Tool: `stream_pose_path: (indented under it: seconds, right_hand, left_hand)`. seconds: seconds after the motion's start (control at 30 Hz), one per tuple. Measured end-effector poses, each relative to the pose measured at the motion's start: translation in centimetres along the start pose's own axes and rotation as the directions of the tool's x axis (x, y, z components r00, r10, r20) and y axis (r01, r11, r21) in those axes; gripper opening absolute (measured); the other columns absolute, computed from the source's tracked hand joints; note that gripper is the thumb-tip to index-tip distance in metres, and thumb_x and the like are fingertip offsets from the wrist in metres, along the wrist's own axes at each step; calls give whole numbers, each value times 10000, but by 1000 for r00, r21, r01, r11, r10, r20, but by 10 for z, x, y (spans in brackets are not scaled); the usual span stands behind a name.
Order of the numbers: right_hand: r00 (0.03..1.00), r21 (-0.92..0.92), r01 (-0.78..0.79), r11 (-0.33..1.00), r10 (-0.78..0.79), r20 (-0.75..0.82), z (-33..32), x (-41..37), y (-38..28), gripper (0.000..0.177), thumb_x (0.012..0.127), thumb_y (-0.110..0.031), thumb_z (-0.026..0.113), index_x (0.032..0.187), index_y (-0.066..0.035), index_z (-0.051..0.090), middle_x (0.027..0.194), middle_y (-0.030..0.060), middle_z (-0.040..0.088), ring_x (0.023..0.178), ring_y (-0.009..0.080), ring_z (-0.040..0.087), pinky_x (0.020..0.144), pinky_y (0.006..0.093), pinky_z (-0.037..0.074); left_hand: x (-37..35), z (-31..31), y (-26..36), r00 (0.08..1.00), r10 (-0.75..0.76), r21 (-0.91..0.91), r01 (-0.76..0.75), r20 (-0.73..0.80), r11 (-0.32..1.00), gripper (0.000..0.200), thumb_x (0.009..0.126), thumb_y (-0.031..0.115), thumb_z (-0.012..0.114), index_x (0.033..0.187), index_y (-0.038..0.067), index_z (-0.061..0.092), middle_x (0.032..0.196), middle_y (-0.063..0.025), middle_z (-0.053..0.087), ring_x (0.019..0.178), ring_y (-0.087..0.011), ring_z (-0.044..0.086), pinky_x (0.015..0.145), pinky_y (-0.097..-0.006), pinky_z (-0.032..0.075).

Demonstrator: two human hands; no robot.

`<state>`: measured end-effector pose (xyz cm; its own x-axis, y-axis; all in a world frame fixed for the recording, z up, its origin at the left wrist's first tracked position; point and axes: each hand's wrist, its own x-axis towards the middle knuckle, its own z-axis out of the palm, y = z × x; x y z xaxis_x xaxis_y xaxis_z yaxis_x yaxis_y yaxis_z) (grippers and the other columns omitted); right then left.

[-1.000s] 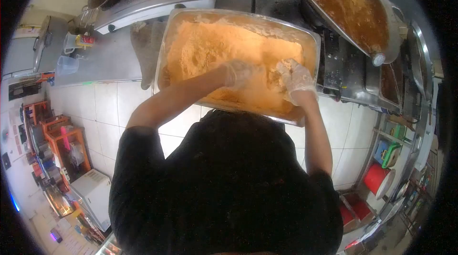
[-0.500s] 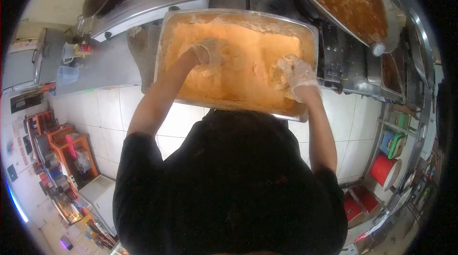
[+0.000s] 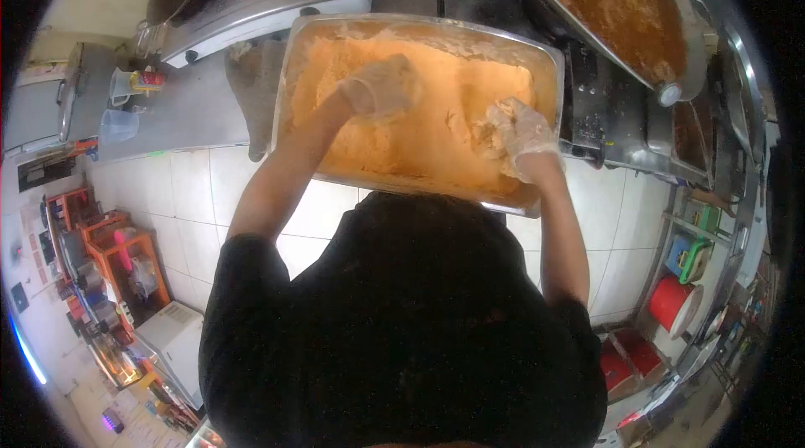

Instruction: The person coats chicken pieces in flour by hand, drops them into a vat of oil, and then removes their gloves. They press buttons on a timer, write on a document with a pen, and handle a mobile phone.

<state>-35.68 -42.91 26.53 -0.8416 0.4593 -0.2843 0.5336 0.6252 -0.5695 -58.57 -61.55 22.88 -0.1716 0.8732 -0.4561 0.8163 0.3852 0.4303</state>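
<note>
Clump (image 3: 488, 136) in the right hand's (image 3: 528, 131) grasp lies toward the tray's (image 3: 547, 83) right end, left hand (image 3: 381, 89) farther off, hold unclear.

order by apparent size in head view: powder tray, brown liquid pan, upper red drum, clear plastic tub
1. Powder tray
2. Brown liquid pan, visible part only; frame cuts it
3. Upper red drum
4. Clear plastic tub

Orange powder (image 3: 432, 142), loose, furrowed, spread across rectangular metal tray (image 3: 549, 79); pale lumps (image 3: 486, 137) near right end.
</note>
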Motion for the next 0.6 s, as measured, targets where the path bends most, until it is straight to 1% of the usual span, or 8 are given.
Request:
stream_pose_path:
  seconds: [0.13,0.23,0.3,0.33,0.4,0.43,0.53,0.6]
  right_hand:
    - [1000,42,-20,999,21,-3,-1,-4,-3,483,1033,-410,567,1237,18,660,1181,278,688,1124,447,639,960,470,494]
    - [1000,27,30,999,-29,-11,0,-3,-2,416,1040,-394,579,1256,-45,647,1127,225,718,1028,389,690,901,459,536]
    - [1000,80,-5,997,4,13,-3,-6,-13,423,1036,-388,579,1222,-16,657,1120,249,710,1041,408,680,906,460,522]
    - [999,132,-43,990,40,31,-5,-6,-18,434,1032,-382,579,1189,13,667,1113,272,702,1054,427,669,911,462,508]
    - [996,173,-70,982,57,74,-4,-3,-22,425,1033,-376,581,1176,16,666,1098,268,705,1036,424,671,898,455,511]
    - [990,213,-102,972,79,114,-4,-2,-24,417,1034,-369,584,1163,18,665,1083,264,708,1019,421,674,885,449,514]
    - [996,184,-28,983,13,83,5,1,-16,405,1036,-361,583,1145,21,662,1069,260,710,998,416,676,870,435,516]
    - [994,190,-46,981,26,109,5,1,-20,407,1036,-361,582,1158,19,663,1078,261,709,1012,418,673,882,440,514]
  left_hand:
    - [-47,1,-27,977,-168,-352,114,-129,929,436,882,381,721,1177,62,687,1138,-184,722,1060,-339,694,940,-411,542]
    - [-47,50,-75,985,39,-356,-96,-165,930,449,903,399,712,1204,66,693,1115,-173,731,1054,-331,693,957,-412,533]
    - [-47,69,-91,958,-224,-758,11,-179,652,510,914,421,697,1276,62,673,1138,-178,733,1089,-341,689,985,-424,522]
    - [-40,74,-94,956,-229,-760,12,-181,650,510,914,421,697,1276,62,673,1138,-178,733,1089,-341,689,985,-424,522]
    - [-21,82,-91,920,-121,-360,-24,-373,933,502,918,415,686,1278,65,681,1163,-192,730,1098,-359,692,974,-433,530]
    - [-22,71,-74,917,-127,-362,-20,-377,932,502,918,415,686,1278,65,681,1163,-192,730,1098,-359,692,974,-433,530]
    - [-16,55,-36,942,-216,-389,104,-255,915,498,907,408,686,1263,60,694,1184,-199,730,1092,-364,701,957,-444,538]
    - [-1,61,-30,944,-299,-131,282,-140,951,488,867,399,721,1206,47,716,1187,-193,734,1064,-354,712,948,-436,544]
